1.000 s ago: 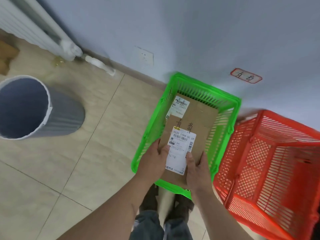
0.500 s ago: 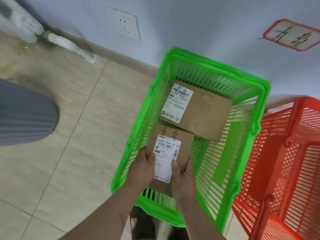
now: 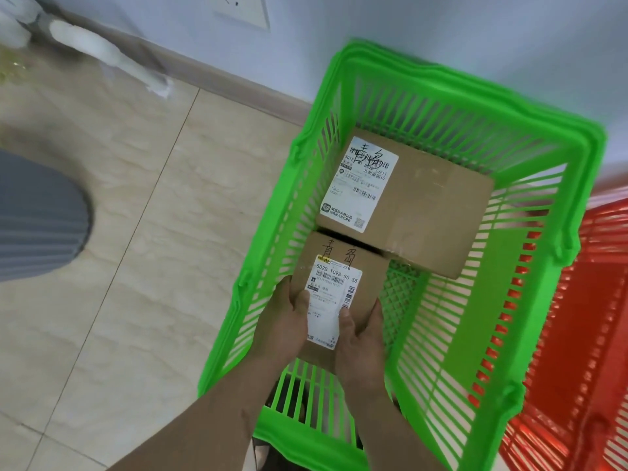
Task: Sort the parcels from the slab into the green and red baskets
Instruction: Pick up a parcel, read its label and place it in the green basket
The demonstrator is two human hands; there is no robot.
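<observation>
A small brown parcel (image 3: 343, 263) with a white label and handwritten characters is down inside the green basket (image 3: 475, 96), at its near left corner. My left hand (image 3: 282, 321) grips its left edge and my right hand (image 3: 360, 334) grips its right edge, both thumbs on the label. A larger brown parcel (image 3: 424, 205) with its own white label lies in the basket behind it, touching or overlapping its far end. The red basket (image 3: 584, 334) stands directly to the right of the green one.
A grey ribbed bin (image 3: 37, 215) stands on the tiled floor at the left. A white pipe (image 3: 105, 52) runs along the skirting at the top left, with a wall socket (image 3: 241, 8) above. Both baskets stand against the wall.
The small parcel has gone from above the green basket's near rim down into the basket, still held by both hands. The view has come closer to the basket.
</observation>
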